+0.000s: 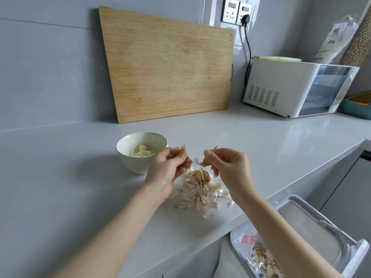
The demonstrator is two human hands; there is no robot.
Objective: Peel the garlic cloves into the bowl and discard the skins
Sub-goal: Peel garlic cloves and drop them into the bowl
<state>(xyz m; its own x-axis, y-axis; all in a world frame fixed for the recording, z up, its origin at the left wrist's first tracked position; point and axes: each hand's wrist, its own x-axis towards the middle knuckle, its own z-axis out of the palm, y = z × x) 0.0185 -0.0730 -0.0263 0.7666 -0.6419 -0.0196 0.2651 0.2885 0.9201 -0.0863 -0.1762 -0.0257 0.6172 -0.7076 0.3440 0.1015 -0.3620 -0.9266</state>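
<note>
Over the tabletop (261,145), the left hand (170,167) has its grip pinched on a garlic clove (181,149), just right of the bowl (136,164) holding peeled cloves (141,151). The right hand (227,165) has its grip closed on a strip of skin (213,148). A pile of skins (200,194) lies under both hands, and the bin (233,236) holds more.

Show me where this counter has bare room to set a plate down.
Free: counter left of the bowl; the strip between bowl and cutting board; the wide stretch from the skin pile to the white appliance. Crowded: under the left hand and right hand, at the pile.
</note>
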